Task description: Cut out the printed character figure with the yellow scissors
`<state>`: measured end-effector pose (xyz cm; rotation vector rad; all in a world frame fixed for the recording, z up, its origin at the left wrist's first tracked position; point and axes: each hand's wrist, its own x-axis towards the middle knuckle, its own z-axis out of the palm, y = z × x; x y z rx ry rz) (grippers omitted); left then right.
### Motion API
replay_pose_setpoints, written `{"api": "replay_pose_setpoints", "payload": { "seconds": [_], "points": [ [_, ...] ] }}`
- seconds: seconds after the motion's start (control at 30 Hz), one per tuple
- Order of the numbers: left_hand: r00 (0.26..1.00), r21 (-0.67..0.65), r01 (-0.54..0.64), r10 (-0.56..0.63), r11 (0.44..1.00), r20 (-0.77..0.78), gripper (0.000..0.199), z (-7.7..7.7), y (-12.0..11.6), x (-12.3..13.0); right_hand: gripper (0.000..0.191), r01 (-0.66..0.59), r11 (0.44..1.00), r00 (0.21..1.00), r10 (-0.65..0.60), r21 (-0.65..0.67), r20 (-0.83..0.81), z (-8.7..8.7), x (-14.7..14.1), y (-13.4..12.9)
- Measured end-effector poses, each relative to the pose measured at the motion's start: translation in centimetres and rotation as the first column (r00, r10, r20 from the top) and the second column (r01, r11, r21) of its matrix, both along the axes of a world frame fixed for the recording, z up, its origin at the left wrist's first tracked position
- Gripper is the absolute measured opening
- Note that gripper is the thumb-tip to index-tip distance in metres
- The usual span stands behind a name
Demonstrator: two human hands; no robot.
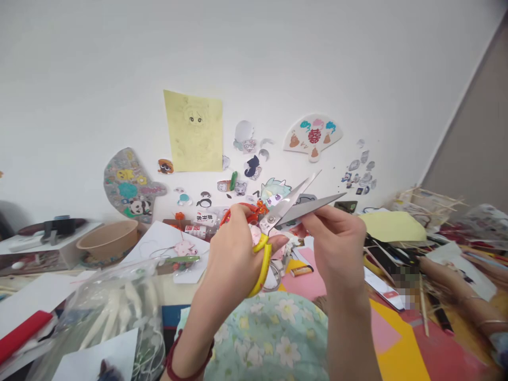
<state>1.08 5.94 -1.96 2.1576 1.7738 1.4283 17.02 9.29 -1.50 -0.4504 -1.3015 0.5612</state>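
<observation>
In the head view, my left hand (pixel 234 254) is wrapped around the yellow handles of a pair of scissors (pixel 273 217). The blades stand apart, pointing up and to the right. Beside my left fingers shows a red loop with an orange-red knot (pixel 262 207); whether my hand holds it is unclear. My right hand (pixel 339 233) is closed in a pinch close to the lower blade. What lies between its fingertips is hidden behind the blade. Below both hands, a floral cloth (pixel 273 338) covers my lap.
A clear plastic bag (pixel 115 312) with white pieces lies left, near a brown basin (pixel 109 238). Pink paper (pixel 311 272) and a glue stick (pixel 301 271) lie behind my hands. Another person's arm (pixel 456 286) reaches in from the right, by a phone (pixel 383 288). Stickers cover the wall.
</observation>
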Motion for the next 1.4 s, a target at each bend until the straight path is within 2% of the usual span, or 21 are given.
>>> {"api": "replay_pose_setpoints", "payload": {
  "seconds": [0.17, 0.43, 0.83, 1.4],
  "points": [
    [0.995, 0.014, 0.029, -0.03, 0.999, 0.093, 0.051, -0.03, -0.16, 0.07, 0.009, -0.046, 0.999, 0.999, 0.046, -0.016, 0.002, -0.1, -0.5, -0.31],
    [0.993, -0.095, 0.036, -0.025, 0.995, 0.116, 0.051, 0.55, -0.72, 0.16, 0.01, -0.079, 0.997, 0.997, 0.079, -0.016, -0.002, -0.05, -0.73, -0.25],
    [0.995, -0.016, 0.035, -0.033, 0.999, 0.094, 0.052, 0.61, -0.72, -0.05, 0.011, -0.071, 0.997, 0.997, 0.071, -0.003, -0.017, -0.15, -1.07, -0.34],
    [0.993, -0.047, 0.039, -0.034, 0.998, 0.113, 0.055, 0.66, -0.87, 0.1, 0.012, -0.068, 0.998, 0.997, 0.068, 0.006, -0.021, -0.21, -1.11, -0.42]
  ]
}}
